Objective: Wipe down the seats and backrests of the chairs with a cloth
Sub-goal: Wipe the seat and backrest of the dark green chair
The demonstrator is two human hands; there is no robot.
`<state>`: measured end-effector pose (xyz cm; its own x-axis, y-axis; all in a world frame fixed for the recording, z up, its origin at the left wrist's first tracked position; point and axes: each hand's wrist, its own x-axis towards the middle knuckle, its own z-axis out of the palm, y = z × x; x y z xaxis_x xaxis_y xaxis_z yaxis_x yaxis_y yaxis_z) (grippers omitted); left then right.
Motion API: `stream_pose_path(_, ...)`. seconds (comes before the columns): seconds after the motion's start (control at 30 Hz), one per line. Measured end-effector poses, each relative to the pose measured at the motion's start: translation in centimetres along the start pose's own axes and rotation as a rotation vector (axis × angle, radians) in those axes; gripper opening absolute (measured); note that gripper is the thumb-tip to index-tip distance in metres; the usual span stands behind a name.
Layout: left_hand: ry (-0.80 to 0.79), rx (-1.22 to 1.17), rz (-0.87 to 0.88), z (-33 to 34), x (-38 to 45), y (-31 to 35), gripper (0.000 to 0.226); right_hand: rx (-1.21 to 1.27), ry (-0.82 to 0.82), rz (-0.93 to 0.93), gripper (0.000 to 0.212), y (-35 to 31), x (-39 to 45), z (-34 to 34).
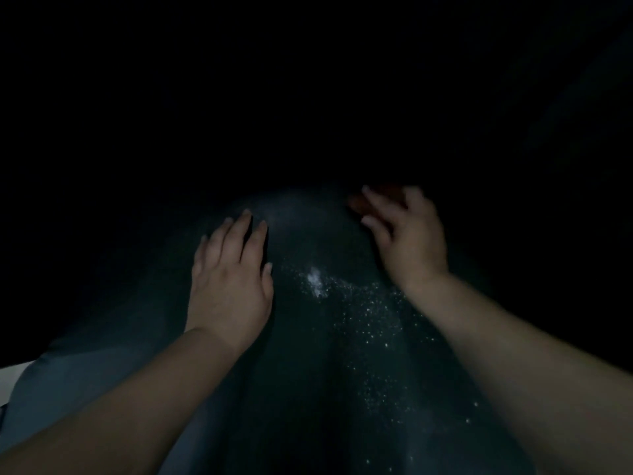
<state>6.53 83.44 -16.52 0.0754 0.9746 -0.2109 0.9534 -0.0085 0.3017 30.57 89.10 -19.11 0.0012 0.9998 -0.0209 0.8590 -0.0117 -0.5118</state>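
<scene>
- The scene is seen from the head camera in very low light; most of the frame is black and little can be made out beyond the two arms.
- The left hand (pixel 230 282) is stretched forward, palm down, with its fingers straight and slightly spread; nothing is held in it.
- It cannot be told whether the left hand is touching the surface below or is raised just above it.
- The right hand (pixel 409 238) is extended further forward, its fingers loosely spread and relaxed; its fingertips are blurred.
- A dim reddish-brown shape (pixel 368 200) is seen just beyond the right fingertips; it cannot be told whether this is the cloth, or whether it is touched.
- Between and beneath the arms a dark bluish-grey surface (pixel 318 354) is seen, scattered with fine white specks and one brighter white patch (pixel 315 281).
- Whether this surface is a chair seat cannot be told.
- A pale edge (pixel 13 375) is visible at the lower left of the frame.
</scene>
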Motion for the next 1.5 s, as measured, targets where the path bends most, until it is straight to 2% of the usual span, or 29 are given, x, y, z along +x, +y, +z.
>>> stream_pose_path(0.13, -0.002, 0.005, 0.004, -0.3, 0.1, 0.1, 0.054, 0.064, -0.179, -0.151, 0.042, -1.4, -3.9, -0.9)
stream_pose_path(0.2, -0.006, 0.013, 0.013, -0.4, 0.2, 0.0, 0.054, 0.036, -0.079, -0.104, 0.042, -0.5, -1.9, -1.2)
stream_pose_path(0.27, -0.005, 0.014, 0.023, -0.3, 0.2, -0.2, 0.054, -0.029, 0.029, 0.045, 0.042, 0.4, 0.8, -1.2)
stream_pose_path(0.33, 0.003, 0.016, 0.027, 0.0, 0.2, -0.3, 0.054, -0.078, 0.036, 0.133, 0.043, 0.4, 1.5, -0.6)
stream_pose_path(0.4, 0.01, 0.025, 0.028, 0.2, 0.1, -0.3, 0.053, -0.088, 0.027, 0.057, 0.045, -0.8, -0.8, 0.2)
stream_pose_path(0.53, 0.004, 0.012, 0.021, -0.1, -0.4, -0.4, 0.054, -0.038, -0.151, -0.092, 0.045, -3.2, -7.6, 0.8)
stream_pose_path(0.6, -0.012, 0.021, 0.014, -0.5, -0.8, -0.7, 0.054, -0.018, -0.191, -0.125, 0.043, -3.1, -7.7, 0.2)
stream_pose_path(0.67, -0.027, 0.029, 0.003, -0.7, -1.3, -1.3, 0.054, -0.011, -0.144, -0.094, 0.044, -2.9, -6.0, -0.1)
stream_pose_path(0.8, -0.025, 0.045, -0.011, -0.7, -2.3, -2.4, 0.054, -0.091, -0.026, 0.121, 0.051, -4.0, -4.0, 1.2)
stream_pose_path(0.9, 0.006, 0.036, -0.006, -0.4, -3.0, -2.5, 0.054, -0.078, -0.086, -0.01, 0.049, -5.8, -7.3, 2.2)
stream_pose_path(1.0, 0.025, 0.024, -0.01, -0.1, -3.6, -2.4, 0.054, -0.11, -0.109, -0.116, 0.047, -5.0, -10.5, 1.8)
stream_pose_path(1.17, 0.026, 0.043, 0.01, 0.3, -5.2, -2.6, 0.054, -0.04, 0.025, 0.184, 0.048, -5.8, -6.2, 2.8)
stream_pose_path(1.23, 0.026, 0.037, 0.007, 0.5, -5.7, -2.5, 0.054, -0.037, 0.019, 0.152, 0.049, -7.8, -5.5, 3.8)
stream_pose_path(1.37, 0.006, 0.026, 0.003, 0.7, -6.4, -2.4, 0.055, -0.13, -0.041, -0.102, 0.05, -8.4, -10.0, 4.0)
stream_pose_path(1.43, -0.002, 0.023, 0.007, 0.7, -6.5, -2.5, 0.055, -0.146, -0.021, -0.095, 0.048, -6.7, -11.1, 3.4)
stream_pose_path(1.5, -0.007, 0.028, 0.012, 0.6, -6.6, -2.7, 0.055, -0.128, 0.031, 0.046, 0.047, -5.8, -9.7, 2.9)
